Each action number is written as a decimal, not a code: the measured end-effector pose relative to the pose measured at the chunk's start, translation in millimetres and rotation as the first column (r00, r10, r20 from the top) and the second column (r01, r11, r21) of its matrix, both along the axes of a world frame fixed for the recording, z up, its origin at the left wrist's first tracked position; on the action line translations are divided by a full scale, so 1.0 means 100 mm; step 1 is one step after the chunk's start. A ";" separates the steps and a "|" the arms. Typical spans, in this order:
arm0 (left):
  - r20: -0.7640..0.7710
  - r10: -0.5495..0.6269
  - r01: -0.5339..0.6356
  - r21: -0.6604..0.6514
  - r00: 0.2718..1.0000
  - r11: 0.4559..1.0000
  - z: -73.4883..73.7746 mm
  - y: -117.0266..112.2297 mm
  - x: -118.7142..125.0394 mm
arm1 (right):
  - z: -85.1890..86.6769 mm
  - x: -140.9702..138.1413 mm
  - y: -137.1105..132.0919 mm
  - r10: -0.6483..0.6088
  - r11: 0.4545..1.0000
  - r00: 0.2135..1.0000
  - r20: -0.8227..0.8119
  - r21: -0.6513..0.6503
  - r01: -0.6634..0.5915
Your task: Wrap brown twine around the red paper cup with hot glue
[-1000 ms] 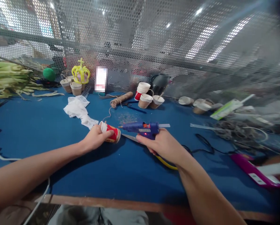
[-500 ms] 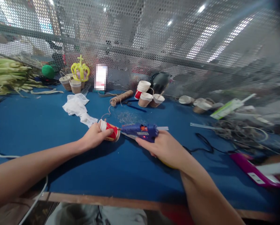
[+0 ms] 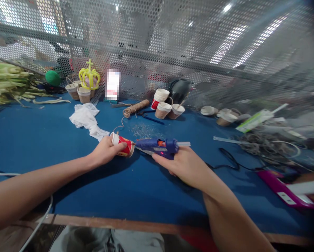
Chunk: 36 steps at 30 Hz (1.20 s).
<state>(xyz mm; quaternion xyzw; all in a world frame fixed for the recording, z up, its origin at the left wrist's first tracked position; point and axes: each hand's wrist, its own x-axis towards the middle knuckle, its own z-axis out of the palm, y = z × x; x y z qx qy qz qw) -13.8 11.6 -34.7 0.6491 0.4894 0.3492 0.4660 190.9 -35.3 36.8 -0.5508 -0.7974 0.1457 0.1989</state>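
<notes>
A red and white paper cup (image 3: 127,148) lies tilted on its side in my left hand (image 3: 106,151), the thumb pressed along its wall. My right hand (image 3: 189,164) is wrapped round the handle of a blue glue gun (image 3: 157,147) with a small red light lit. Its nozzle points left and meets the cup near its base end; whether glue is coming out is too small to tell. A clear glue stick (image 3: 183,144) pokes out of the gun's back. Thin twine runs from the cup toward a roll of jute twine (image 3: 136,108) behind it.
White lace cloth (image 3: 84,117) lies left of the cup. Several twine-wrapped cups (image 3: 163,110) stand at the back, near dark pliers (image 3: 153,119). A black cord (image 3: 229,159) and a purple power strip (image 3: 280,189) are on the right. Perforated metal mesh (image 3: 135,52) closes off the table's back.
Both hands, the cup and the glue gun keep nearly the same positions. The whole view has shifted only slightly.
</notes>
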 end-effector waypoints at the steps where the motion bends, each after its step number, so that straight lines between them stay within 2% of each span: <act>1: 0.008 -0.002 0.002 -0.002 1.000 1.000 0.00 0.00 0.00 | 0.00 0.00 0.00 0.001 1.000 1.000 0.001 -0.008 -0.001; 6: 0.047 -0.029 0.030 -0.014 0.998 0.999 0.01 0.00 0.00 | 0.02 0.00 -0.02 0.003 0.999 1.000 0.015 -0.034 -0.003; 13: -0.013 0.017 -0.017 -0.026 1.000 1.000 0.06 -0.03 0.02 | 0.05 -0.01 -0.04 -0.038 0.996 0.998 0.055 -0.073 0.042; 17: -0.013 0.004 -0.005 -0.028 1.000 1.000 0.06 -0.02 0.02 | 0.04 -0.01 -0.05 -0.040 0.996 0.998 0.050 -0.083 0.044; 26: 0.030 0.007 -0.006 -0.029 1.000 1.000 0.00 0.00 0.01 | 0.05 -0.01 -0.06 -0.036 0.997 0.998 0.058 -0.073 0.040; 36: 0.039 -0.008 0.010 -0.035 0.999 0.999 0.01 -0.01 0.01 | 0.04 0.00 -0.07 0.008 0.999 0.997 0.082 -0.039 -0.005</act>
